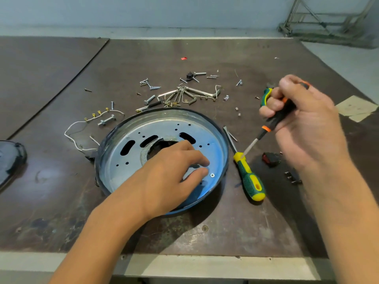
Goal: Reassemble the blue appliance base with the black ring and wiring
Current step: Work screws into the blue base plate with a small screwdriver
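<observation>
Blue appliance base [164, 128]: head view, mid-table. Black ring [196, 112] round its rim; one screw [212, 175] seated. Left hand [170, 171] rests on the plate, fingers bent, grasp unclear. Right hand [307, 119] clenches a screwdriver [274, 117]. Wiring [93, 115] and loose screws [151, 87] lie outside the base: judged mostly unfinished.

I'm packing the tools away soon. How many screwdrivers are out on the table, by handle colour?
Green-and-yellow: 2, the lying screwdriver beside the blue base and a half-hidden handle behind the right hand.
Black-and-orange: 1, the held screwdriver, gripped by the right hand.
Total: 3
</observation>
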